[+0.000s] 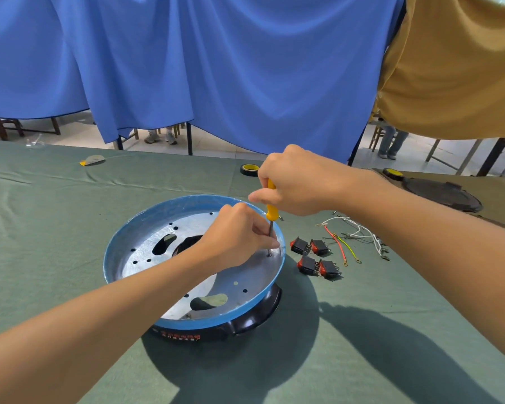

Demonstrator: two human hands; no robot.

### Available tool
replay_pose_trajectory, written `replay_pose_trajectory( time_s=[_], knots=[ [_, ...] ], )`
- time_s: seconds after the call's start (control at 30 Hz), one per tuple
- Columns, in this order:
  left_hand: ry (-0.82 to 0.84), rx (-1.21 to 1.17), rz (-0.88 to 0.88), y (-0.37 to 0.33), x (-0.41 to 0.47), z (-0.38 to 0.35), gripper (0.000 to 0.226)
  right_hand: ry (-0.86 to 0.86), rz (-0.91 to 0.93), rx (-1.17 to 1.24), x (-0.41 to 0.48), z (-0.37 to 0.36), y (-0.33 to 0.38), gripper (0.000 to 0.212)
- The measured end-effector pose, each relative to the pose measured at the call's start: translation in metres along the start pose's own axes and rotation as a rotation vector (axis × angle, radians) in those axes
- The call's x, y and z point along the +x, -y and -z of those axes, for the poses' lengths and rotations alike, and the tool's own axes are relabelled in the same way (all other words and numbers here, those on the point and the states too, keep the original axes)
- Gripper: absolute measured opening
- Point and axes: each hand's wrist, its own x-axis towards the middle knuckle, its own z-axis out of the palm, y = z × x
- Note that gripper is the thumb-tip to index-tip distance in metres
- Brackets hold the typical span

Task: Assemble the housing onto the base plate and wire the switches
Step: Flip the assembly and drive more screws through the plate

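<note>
Right hand (296,182) grips screwdriver (271,204) firmly; left hand (239,231) pinches shaft. Metal plate (245,275) appears rigid, light; steady by rim.

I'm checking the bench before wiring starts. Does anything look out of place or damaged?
Nothing stands out. The four switches and loose wires lie beside the housing, and the screwdriver stands upright on a screw in the plate.

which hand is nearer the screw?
Left. The left hand has its fingertips at the screw in the plate; the right hand is above it, gripping the screwdriver handle.
</note>
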Motion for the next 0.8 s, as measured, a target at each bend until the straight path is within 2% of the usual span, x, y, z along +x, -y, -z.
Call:
replay_pose_trajectory(
  time_s=[0.07, 0.13, 0.2, 0.27, 0.37, 0.43, 0.5, 0.6, 0.7, 0.77, 0.8],
  knots=[
    [0.043, -0.013, 0.009, 0.0, 0.001, 0.001, 0.021, 0.059, 0.056, 0.005, -0.003, 0.006, -0.001, 0.028],
    [0.099, -0.043, -0.002, 0.0, 0.001, 0.003, 0.008, 0.038, 0.099, 0.046, -0.005, 0.01, -0.002, 0.016],
    [0.103, -0.063, -0.01, -0.001, 0.0, 0.003, 0.003, -0.026, 0.081, 0.054, -0.006, 0.008, -0.002, 0.025],
    [0.04, -0.038, 0.008, 0.0, 0.0, 0.001, 0.011, -0.079, 0.048, 0.028, -0.004, 0.002, -0.002, 0.034],
    [-0.002, 0.014, 0.013, 0.0, 0.0, 0.0, 0.015, -0.056, 0.03, 0.0, -0.002, -0.001, -0.001, 0.039],
    [0.035, 0.001, -0.004, 0.0, -0.001, 0.001, 0.015, 0.026, 0.088, 0.009, -0.004, 0.005, -0.001, 0.03],
    [0.072, -0.014, -0.024, 0.0, -0.002, 0.003, 0.012, 0.036, 0.128, 0.05, -0.006, 0.01, -0.002, 0.018],
    [0.091, -0.054, -0.018, 0.0, -0.002, 0.003, 0.004, -0.044, 0.085, 0.038, -0.005, 0.005, -0.003, 0.034],
    [0.03, -0.073, 0.018, 0.002, 0.0, 0.0, 0.01, -0.082, 0.019, 0.023, -0.001, -0.002, -0.002, 0.048],
    [0.027, -0.06, 0.002, 0.001, 0.001, 0.0, 0.014, -0.028, 0.025, 0.031, -0.004, 0.001, -0.003, 0.048],
    [0.045, -0.057, -0.009, 0.001, 0.001, 0.001, 0.015, 0.005, 0.055, 0.033, -0.007, 0.005, -0.004, 0.041]
  ],
)
